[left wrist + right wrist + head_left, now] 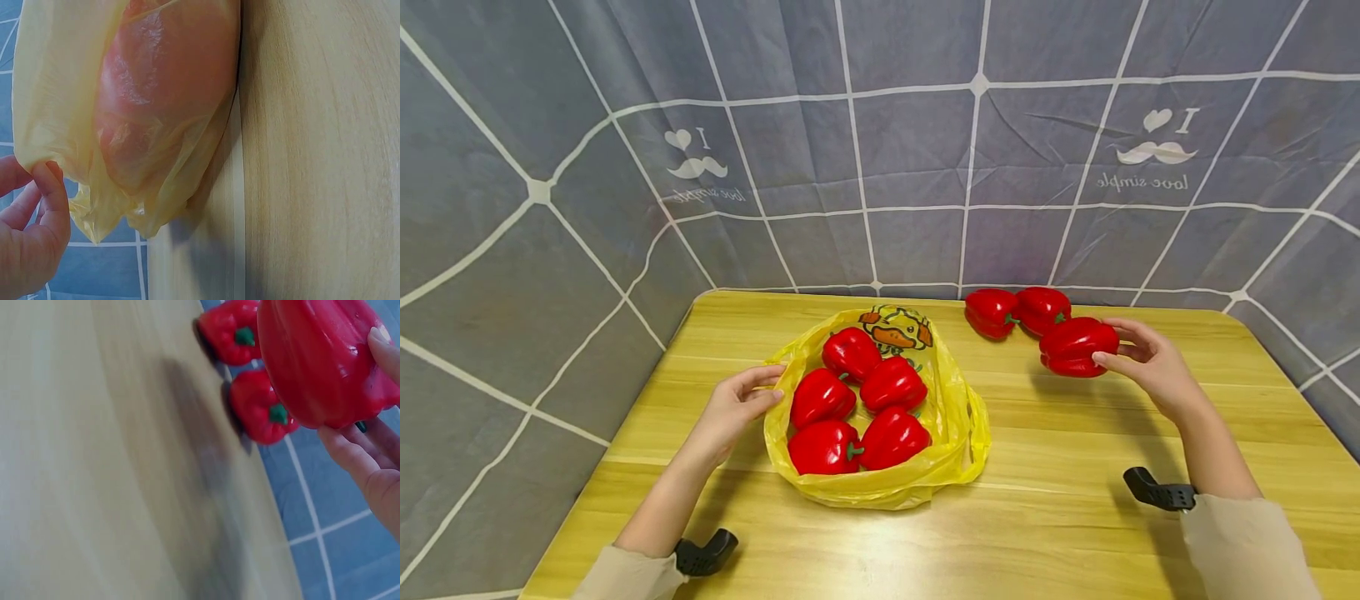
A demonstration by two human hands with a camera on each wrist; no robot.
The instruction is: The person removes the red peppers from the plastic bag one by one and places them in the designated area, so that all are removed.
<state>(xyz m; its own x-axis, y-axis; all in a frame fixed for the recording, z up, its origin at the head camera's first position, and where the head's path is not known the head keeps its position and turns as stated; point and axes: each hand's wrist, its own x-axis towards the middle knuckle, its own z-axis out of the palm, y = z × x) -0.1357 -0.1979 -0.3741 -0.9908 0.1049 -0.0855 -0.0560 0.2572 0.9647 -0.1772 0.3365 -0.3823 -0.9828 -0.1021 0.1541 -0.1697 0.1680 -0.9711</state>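
Observation:
A yellow plastic bag [955, 417] stands with its mouth wide on the table, several red bell peppers [893, 383] inside it. My left hand [737, 408] pinches the bag's left rim between thumb and fingers; in the left wrist view a pepper's red shows through the thin plastic. My right hand [1157, 375] grips another red bell pepper [1078, 347], thumb on the near side and fingers behind. That pepper is raised above the table, its shadow falling below. Just behind it lie two more red bell peppers [992, 313], side by side with green stems showing.
The wooden table [1037, 517] runs back to a grey curtain [917, 150] with white lines, which also hangs at both sides. A duck face is printed on the bag's far inner wall. Black wrist mounts [1157, 490] sit at both sleeves.

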